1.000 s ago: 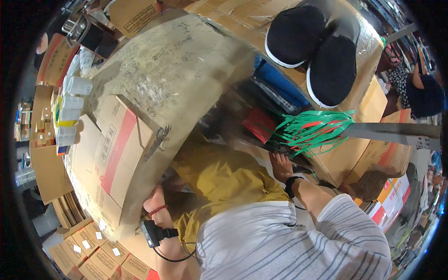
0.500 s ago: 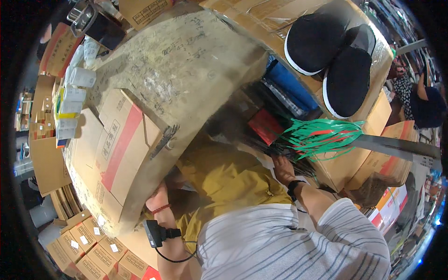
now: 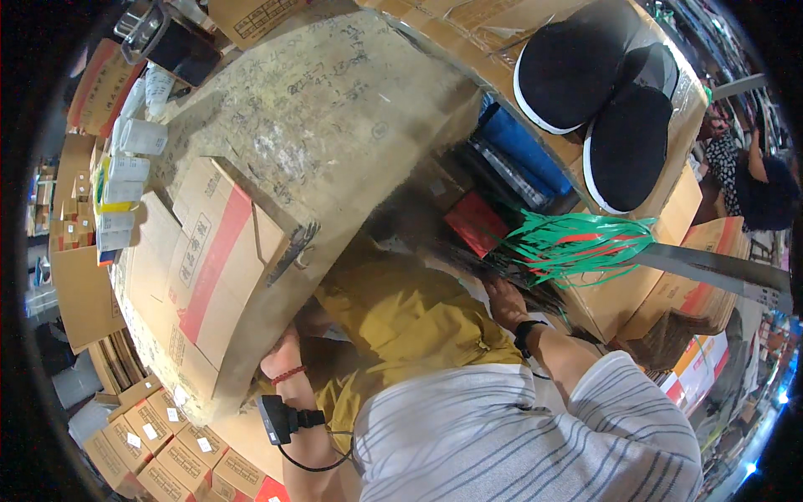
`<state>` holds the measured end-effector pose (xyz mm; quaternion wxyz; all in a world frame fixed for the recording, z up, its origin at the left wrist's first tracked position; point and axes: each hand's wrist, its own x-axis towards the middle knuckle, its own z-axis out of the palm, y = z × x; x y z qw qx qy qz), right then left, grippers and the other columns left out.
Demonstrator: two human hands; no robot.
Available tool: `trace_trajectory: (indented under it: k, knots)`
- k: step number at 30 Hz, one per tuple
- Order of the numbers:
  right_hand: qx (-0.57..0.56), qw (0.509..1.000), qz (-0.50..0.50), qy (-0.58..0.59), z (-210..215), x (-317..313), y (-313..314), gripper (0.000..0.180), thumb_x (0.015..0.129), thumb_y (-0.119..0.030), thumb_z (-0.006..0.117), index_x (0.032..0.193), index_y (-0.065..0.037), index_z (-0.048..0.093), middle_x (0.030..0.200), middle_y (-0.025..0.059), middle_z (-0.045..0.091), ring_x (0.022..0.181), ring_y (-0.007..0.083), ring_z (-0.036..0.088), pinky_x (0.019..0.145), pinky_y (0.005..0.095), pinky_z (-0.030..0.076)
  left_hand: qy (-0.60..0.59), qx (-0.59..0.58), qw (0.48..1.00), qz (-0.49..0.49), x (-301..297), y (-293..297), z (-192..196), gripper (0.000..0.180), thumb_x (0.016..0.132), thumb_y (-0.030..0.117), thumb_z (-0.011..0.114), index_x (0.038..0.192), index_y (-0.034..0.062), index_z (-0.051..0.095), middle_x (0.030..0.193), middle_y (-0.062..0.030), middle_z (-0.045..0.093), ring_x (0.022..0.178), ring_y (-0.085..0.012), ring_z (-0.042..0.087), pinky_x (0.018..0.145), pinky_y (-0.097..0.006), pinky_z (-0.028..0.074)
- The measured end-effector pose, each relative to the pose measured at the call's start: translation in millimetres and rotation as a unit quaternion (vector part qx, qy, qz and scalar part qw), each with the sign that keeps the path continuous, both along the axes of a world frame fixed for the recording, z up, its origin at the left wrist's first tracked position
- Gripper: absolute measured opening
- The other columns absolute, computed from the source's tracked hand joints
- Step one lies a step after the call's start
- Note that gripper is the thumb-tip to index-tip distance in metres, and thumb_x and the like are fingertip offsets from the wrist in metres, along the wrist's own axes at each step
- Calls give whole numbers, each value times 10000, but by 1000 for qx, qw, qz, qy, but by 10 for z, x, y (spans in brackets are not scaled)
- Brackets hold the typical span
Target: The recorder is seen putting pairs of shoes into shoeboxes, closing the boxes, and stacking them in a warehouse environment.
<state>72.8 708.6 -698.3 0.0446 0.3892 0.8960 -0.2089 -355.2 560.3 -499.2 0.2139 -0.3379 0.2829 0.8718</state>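
My left hand (image 3: 283,353), with a red bracelet on the wrist, is at the near edge of the worn, ink-marked table (image 3: 351,109). Its fingers are hidden under that edge, so whether they hold anything does not show. My right hand (image 3: 506,304), below a black wristband, reaches beside my right leg, against dark, shadowed material under green plastic strips (image 3: 585,243). The fingers that show look stretched out, and I see no object gripped. My mustard trousers (image 3: 401,301) lie between the hands. A flattened carton (image 3: 213,259) with a red stripe rests on the table near my left hand.
Black shoes (image 3: 627,151) with white soles sit on a taped carton at the far right. A dark red box (image 3: 477,223) and blue packages (image 3: 519,159) lie below. Paper rolls (image 3: 130,169) line the table's left edge. Small cartons (image 3: 176,464) stand at lower left.
The whole view has shifted very slightly. Both hands stay in nearly the same places, and nothing is visibly taken or let go.
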Motion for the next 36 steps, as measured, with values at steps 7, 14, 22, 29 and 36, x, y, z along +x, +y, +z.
trace_trajectory:
  k: [7,14,22,29,36]
  knots:
    - [-174,982,-17,-76,65,-47,33,540,783,-93,519,1312,-56,414,1273,221,450,1146,395,488,926,461,438,38,-53,998,-19,-8,-26,-13,433,986,301,321,1276,21,477,1338,-174,473,1224,-342,442,1019,-507,351]
    - [-156,977,-102,-106,151,-198,22,665,782,-86,548,1389,-79,277,1301,246,421,1024,405,566,810,476,499,19,74,996,-36,-161,-289,-193,442,973,332,340,1271,38,484,1326,-154,488,1225,-329,442,1011,-493,357]
    - [-174,947,99,-253,-46,-267,167,348,850,-189,487,1160,-53,568,962,165,674,839,362,659,695,523,499,129,-154,967,-154,-67,-302,-290,434,932,364,426,1236,75,536,1290,-128,529,1200,-309,472,1011,-447,362]
    - [-137,972,104,-161,-372,3,99,460,848,-193,489,1288,-68,446,1016,198,636,797,335,652,656,459,523,470,-679,427,-368,-162,-712,-621,449,949,370,394,1286,96,508,1373,-106,466,1271,-309,400,1071,-505,296]
    - [-77,974,109,-184,1257,246,568,326,821,-173,510,1109,-22,502,807,203,638,784,372,639,652,467,513,485,-573,547,-371,47,-25,-440,560,924,455,402,1352,94,424,1406,-104,427,1320,-275,351,1090,-429,279]
